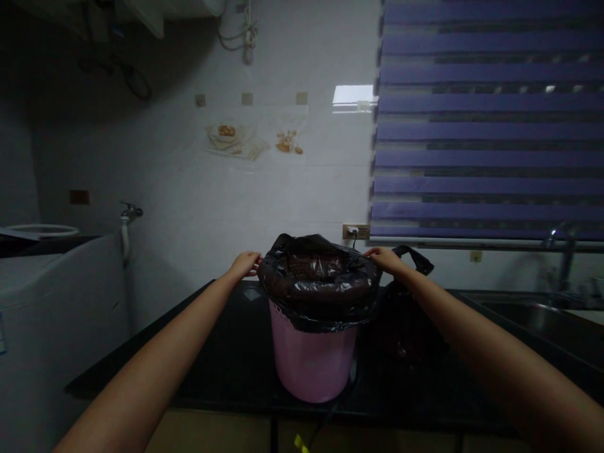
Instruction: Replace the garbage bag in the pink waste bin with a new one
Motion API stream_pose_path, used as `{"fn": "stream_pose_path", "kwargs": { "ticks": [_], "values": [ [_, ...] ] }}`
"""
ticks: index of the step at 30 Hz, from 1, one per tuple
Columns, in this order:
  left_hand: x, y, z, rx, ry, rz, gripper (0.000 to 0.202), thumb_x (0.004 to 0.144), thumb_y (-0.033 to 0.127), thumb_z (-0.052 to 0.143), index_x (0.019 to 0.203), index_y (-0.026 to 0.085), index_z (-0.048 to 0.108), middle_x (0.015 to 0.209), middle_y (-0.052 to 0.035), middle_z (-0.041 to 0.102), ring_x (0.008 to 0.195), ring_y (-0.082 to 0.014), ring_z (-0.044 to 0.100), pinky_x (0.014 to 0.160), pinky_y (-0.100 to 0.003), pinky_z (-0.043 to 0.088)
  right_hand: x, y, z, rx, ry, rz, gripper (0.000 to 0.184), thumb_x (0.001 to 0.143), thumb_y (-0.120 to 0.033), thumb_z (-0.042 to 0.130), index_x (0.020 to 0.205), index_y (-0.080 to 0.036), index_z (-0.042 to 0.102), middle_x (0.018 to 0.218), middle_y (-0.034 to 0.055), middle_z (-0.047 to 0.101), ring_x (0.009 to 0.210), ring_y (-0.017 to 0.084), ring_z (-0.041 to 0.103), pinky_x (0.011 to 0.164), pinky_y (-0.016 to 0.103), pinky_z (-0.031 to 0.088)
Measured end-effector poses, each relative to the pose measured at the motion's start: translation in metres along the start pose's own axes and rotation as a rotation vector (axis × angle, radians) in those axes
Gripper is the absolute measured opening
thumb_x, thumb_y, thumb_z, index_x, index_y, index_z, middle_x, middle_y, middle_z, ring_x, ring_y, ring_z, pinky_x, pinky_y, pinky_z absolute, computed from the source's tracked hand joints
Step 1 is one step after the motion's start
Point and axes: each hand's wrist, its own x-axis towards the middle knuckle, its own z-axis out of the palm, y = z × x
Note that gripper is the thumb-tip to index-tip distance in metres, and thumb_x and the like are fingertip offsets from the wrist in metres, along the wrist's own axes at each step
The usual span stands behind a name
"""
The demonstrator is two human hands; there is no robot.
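Note:
A pink perforated plastic bin point(311, 368) stands on the black worktop point(221, 377), lined with a black plastic bag point(318, 277) folded over its rim. My left hand point(244, 265) grips the bag's left edge. At the opposite side, my right hand point(384, 259) holds the bag's rim with its fingers curled over. A dark bag with a looped handle point(413, 261) sits just beyond my right hand, beside the bin. The bin's inside is mostly hidden by the bag.
A stainless steel sink point(533, 321) with a faucet point(564, 258) lies at the right. A white washing machine point(51, 302) stands at the left, below a wall tap point(127, 217). A cable runs from a wall socket point(356, 231) behind the bin. Purple blinds point(491, 119) cover the window.

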Motion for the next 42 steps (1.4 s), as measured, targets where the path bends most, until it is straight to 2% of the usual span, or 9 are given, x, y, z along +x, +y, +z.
{"fn": "stream_pose_path", "kwargs": {
  "ticks": [3, 6, 9, 15, 21, 27, 33, 39, 42],
  "values": [
    [0.003, 0.009, -0.001, 0.003, 0.014, 0.021, 0.013, 0.075, 0.029, 0.051, 0.073, 0.017, 0.057, 0.080, -0.0071, 0.066, 0.071, -0.0169, 0.063, 0.056, -0.024, 0.048, 0.005, -0.004, -0.006, -0.110, 0.002, -0.072, 0.023, 0.080, -0.007, 0.045, 0.088, -0.006, 0.067, 0.090, 0.0117, 0.068, 0.068, 0.011, 0.058, 0.056, 0.017, 0.039],
    [0.006, 0.015, -0.001, 0.007, 0.022, 0.040, 0.013, 0.074, 0.029, 0.050, 0.075, 0.017, 0.056, 0.086, -0.0093, 0.067, 0.076, -0.0183, 0.064, 0.057, -0.024, 0.048, 0.008, -0.010, -0.011, -0.204, -0.011, -0.146, 0.023, 0.083, -0.016, 0.046, 0.085, -0.006, 0.067, 0.088, 0.0119, 0.068, 0.069, 0.014, 0.058, 0.057, 0.019, 0.039],
    [0.009, 0.020, -0.001, 0.005, 0.021, 0.061, 0.016, 0.074, 0.031, 0.051, 0.077, 0.016, 0.056, 0.090, -0.0111, 0.067, 0.078, -0.0188, 0.064, 0.058, -0.025, 0.047, 0.010, -0.018, -0.013, -0.253, 0.003, -0.171, 0.023, 0.082, -0.018, 0.049, 0.087, -0.007, 0.068, 0.089, 0.0121, 0.068, 0.070, 0.015, 0.059, 0.059, 0.020, 0.039],
    [0.014, 0.030, -0.002, 0.005, 0.013, 0.098, 0.015, 0.073, 0.031, 0.056, 0.076, 0.016, 0.058, 0.093, -0.0120, 0.068, 0.082, -0.0205, 0.064, 0.062, -0.027, 0.048, 0.021, -0.026, -0.011, -0.236, -0.010, -0.189, 0.028, 0.084, -0.022, 0.050, 0.097, -0.005, 0.068, 0.090, 0.0138, 0.067, 0.066, 0.014, 0.056, 0.058, 0.022, 0.039],
    [0.021, 0.038, 0.000, 0.016, 0.004, 0.120, 0.014, 0.073, 0.029, 0.055, 0.075, 0.015, 0.058, 0.092, -0.0123, 0.068, 0.081, -0.0201, 0.064, 0.064, -0.028, 0.048, 0.033, -0.028, -0.007, -0.236, -0.024, -0.223, 0.026, 0.084, -0.023, 0.051, 0.093, -0.005, 0.068, 0.085, 0.0124, 0.067, 0.064, 0.013, 0.055, 0.057, 0.022, 0.037],
    [0.028, 0.042, 0.003, 0.041, -0.007, 0.148, 0.016, 0.070, 0.029, 0.060, 0.077, 0.014, 0.060, 0.090, -0.0122, 0.069, 0.084, -0.0218, 0.064, 0.066, -0.029, 0.048, 0.047, -0.030, -0.003, -0.238, -0.047, -0.274, 0.024, 0.085, -0.023, 0.050, 0.090, -0.007, 0.068, 0.086, 0.0118, 0.068, 0.069, 0.013, 0.058, 0.060, 0.020, 0.039],
    [0.032, 0.048, 0.007, 0.092, -0.023, 0.180, 0.009, 0.075, 0.022, 0.057, 0.078, 0.015, 0.061, 0.092, -0.0107, 0.069, 0.085, -0.0198, 0.065, 0.063, -0.025, 0.046, 0.061, -0.030, -0.002, -0.213, -0.079, -0.325, 0.022, 0.084, -0.024, 0.050, 0.086, -0.010, 0.067, 0.087, 0.0109, 0.069, 0.075, 0.015, 0.061, 0.066, 0.020, 0.043],
    [0.036, 0.054, 0.012, 0.125, -0.048, 0.225, 0.011, 0.076, 0.022, 0.057, 0.083, 0.015, 0.062, 0.094, -0.0103, 0.069, 0.087, -0.0194, 0.065, 0.062, -0.024, 0.045, 0.068, -0.033, 0.002, -0.196, -0.094, -0.344, 0.025, 0.084, -0.025, 0.052, 0.092, -0.008, 0.068, 0.090, 0.0121, 0.069, 0.074, 0.015, 0.061, 0.067, 0.022, 0.044],
    [0.038, 0.056, 0.013, 0.147, -0.058, 0.250, 0.012, 0.075, 0.022, 0.059, 0.084, 0.015, 0.063, 0.093, -0.0101, 0.069, 0.086, -0.0197, 0.064, 0.062, -0.024, 0.045, 0.070, -0.036, 0.003, -0.189, -0.089, -0.373, 0.023, 0.083, -0.024, 0.053, 0.093, -0.010, 0.069, 0.095, 0.0109, 0.069, 0.080, 0.016, 0.062, 0.072, 0.022, 0.044]
  ]
}}
